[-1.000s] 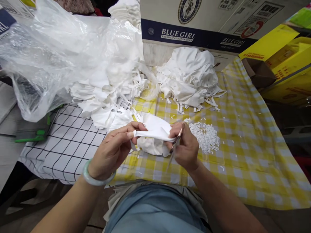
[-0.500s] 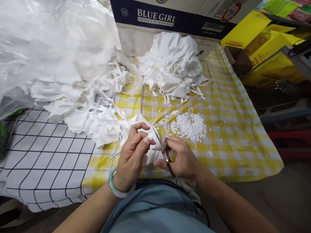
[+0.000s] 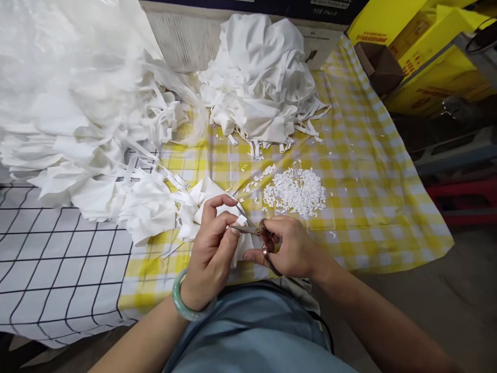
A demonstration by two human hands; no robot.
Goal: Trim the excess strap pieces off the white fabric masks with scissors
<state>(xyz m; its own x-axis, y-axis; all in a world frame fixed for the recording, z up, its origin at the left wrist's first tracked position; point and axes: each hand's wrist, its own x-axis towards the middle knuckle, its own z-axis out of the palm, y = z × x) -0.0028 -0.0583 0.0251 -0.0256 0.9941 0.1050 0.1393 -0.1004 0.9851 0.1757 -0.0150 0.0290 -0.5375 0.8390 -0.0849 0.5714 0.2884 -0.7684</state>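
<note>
Between thumb and fingertips, my left hand (image 3: 215, 238) pinches the end of a white fabric strap (image 3: 241, 220). My right hand (image 3: 289, 246) grips a pair of scissors (image 3: 252, 230) by its handles. The parted blades lie around the strap's end, just beside my left fingertips. Under my hands lies a white fabric piece (image 3: 209, 192), partly covered by my left hand. Beyond my right hand is a heap of small white clippings (image 3: 298, 191).
A pile of white fabric pieces with straps (image 3: 260, 83) rests against a cardboard box (image 3: 182, 39). More white fabric (image 3: 89, 176) and clear plastic (image 3: 70, 52) spread at left. Yellow boxes (image 3: 438, 77) stand at right. A yellow checked cloth (image 3: 373, 207) covers the table.
The scissors have moved left, bringing their open blades around the strap end at my left fingertips. My left hand keeps its pinch. The camera view has tilted downward.
</note>
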